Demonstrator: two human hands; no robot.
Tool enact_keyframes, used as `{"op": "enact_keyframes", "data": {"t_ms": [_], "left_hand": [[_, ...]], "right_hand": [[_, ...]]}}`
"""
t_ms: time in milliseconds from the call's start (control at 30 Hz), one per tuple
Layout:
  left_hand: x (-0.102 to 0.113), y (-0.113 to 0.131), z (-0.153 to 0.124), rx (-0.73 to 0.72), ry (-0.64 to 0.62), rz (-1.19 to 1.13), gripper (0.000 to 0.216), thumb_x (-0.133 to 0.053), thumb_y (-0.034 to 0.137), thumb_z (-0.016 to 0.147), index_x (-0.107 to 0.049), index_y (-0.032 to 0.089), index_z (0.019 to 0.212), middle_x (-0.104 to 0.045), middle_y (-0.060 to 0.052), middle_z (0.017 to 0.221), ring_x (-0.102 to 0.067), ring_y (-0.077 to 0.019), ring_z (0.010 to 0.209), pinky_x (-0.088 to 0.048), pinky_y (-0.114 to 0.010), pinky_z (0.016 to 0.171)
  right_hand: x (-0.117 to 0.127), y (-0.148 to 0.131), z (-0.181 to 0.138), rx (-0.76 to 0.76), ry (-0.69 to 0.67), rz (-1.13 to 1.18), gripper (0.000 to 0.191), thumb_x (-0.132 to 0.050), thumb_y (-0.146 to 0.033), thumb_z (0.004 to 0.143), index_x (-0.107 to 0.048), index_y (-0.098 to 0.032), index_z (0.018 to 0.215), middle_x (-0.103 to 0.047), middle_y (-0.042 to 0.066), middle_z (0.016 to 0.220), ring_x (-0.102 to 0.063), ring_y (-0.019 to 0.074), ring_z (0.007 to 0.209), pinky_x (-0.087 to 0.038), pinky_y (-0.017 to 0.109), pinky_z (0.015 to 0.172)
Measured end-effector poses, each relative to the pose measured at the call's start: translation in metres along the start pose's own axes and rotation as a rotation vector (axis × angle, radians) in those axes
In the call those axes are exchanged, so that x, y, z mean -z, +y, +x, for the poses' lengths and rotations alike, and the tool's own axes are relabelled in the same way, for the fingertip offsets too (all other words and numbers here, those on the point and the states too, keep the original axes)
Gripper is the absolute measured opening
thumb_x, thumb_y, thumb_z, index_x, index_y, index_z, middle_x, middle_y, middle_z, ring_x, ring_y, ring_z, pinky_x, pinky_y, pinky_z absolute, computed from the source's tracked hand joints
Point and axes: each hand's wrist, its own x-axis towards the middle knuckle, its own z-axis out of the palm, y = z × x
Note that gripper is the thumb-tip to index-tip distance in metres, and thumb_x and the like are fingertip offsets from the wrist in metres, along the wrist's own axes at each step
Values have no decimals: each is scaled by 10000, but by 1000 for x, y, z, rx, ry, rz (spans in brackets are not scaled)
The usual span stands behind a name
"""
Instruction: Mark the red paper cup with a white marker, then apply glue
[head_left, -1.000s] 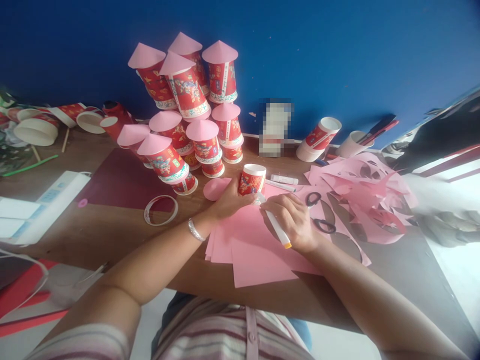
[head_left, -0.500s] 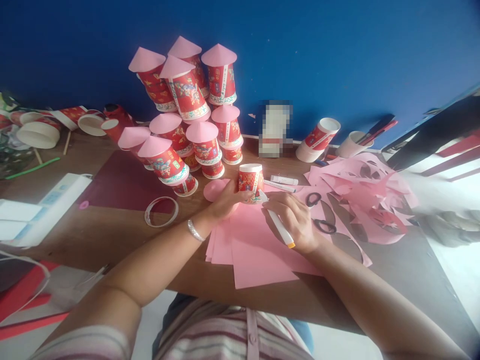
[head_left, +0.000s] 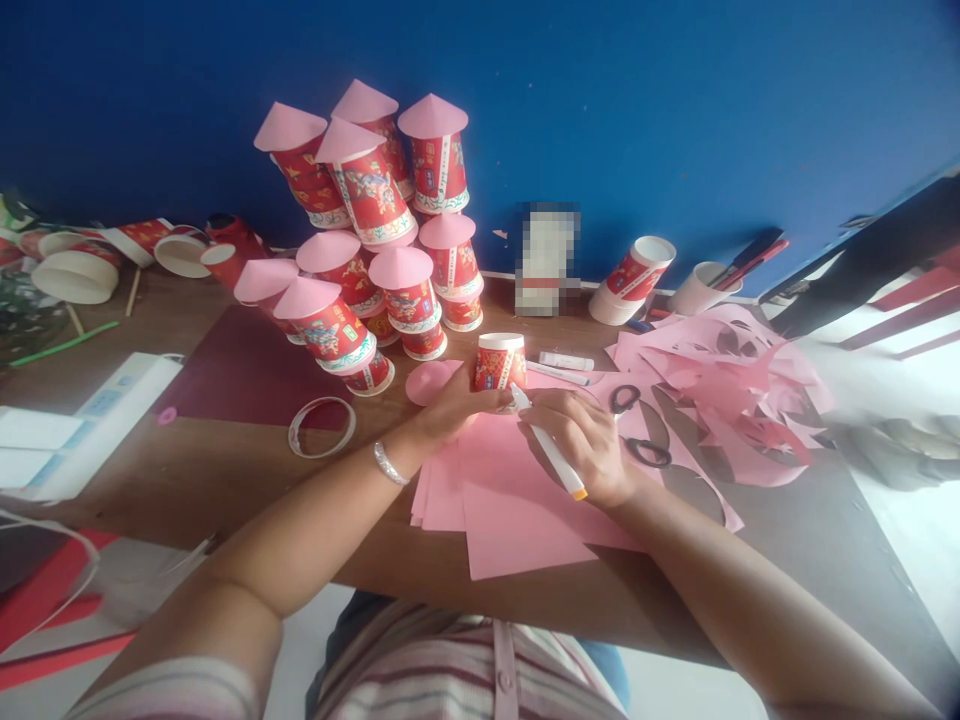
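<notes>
My left hand (head_left: 450, 404) is closed round the base of a red patterned paper cup (head_left: 500, 362) standing upside down on a stack of pink paper sheets (head_left: 510, 500). My right hand (head_left: 585, 440) grips a white marker with an orange end (head_left: 551, 452), its tip against the cup's lower edge. A pink paper circle (head_left: 429, 380) lies just left of the cup.
A pile of red cups with pink cone tops (head_left: 367, 230) stands behind. Black scissors (head_left: 637, 425) and pink paper scraps (head_left: 720, 385) lie to the right. A tape ring (head_left: 322, 425), a white power strip (head_left: 90, 420) and loose cups (head_left: 634, 280) are on the brown table (head_left: 225, 470).
The cup has turned a little in my left hand and sits slightly lower; the marker tip stays at its edge. Both hands have barely moved.
</notes>
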Motion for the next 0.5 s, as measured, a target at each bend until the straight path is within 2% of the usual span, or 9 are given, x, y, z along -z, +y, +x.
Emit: {"op": "enact_keyframes", "data": {"t_ms": [167, 333, 433, 500], "left_hand": [[2, -6, 1, -16, 6, -61, 264, -821, 360, 834, -661, 174, 930, -637, -13, 853, -585, -163, 821, -481, -328, 781], [3, -11, 3, -17, 6, -193, 356, -831, 375, 804, -694, 191, 1076, -726, -57, 1040, -675, -248, 1030, -517, -416, 963], [3, -10, 3, -32, 5, -223, 426, -846, 334, 786, -685, 197, 1156, -735, -62, 1118, -677, -257, 1099, -509, -427, 1018], [2, -9, 2, -35, 6, -203, 376, -829, 317, 816, -692, 191, 1143, -738, -65, 1125, -674, -245, 1098, -510, -419, 1021]], "right_hand": [[-2, 2, -3, -9, -2, -6, 267, -563, -96, 992, -611, -187, 1239, -765, 93, 982, -769, 216, 897, -629, 336, 751], [-7, 7, -10, -56, 33, -24, 251, -629, -83, 966, -623, -194, 1191, -774, 98, 1036, -772, 208, 882, -634, 325, 735], [-9, 10, -14, -96, 58, -17, 271, -630, -107, 973, -617, -210, 1224, -776, 95, 1049, -782, 220, 911, -632, 330, 720], [-9, 10, -15, -99, 67, -12, 276, -633, -119, 975, -615, -214, 1234, -778, 92, 1041, -788, 222, 917, -634, 325, 709]]}}
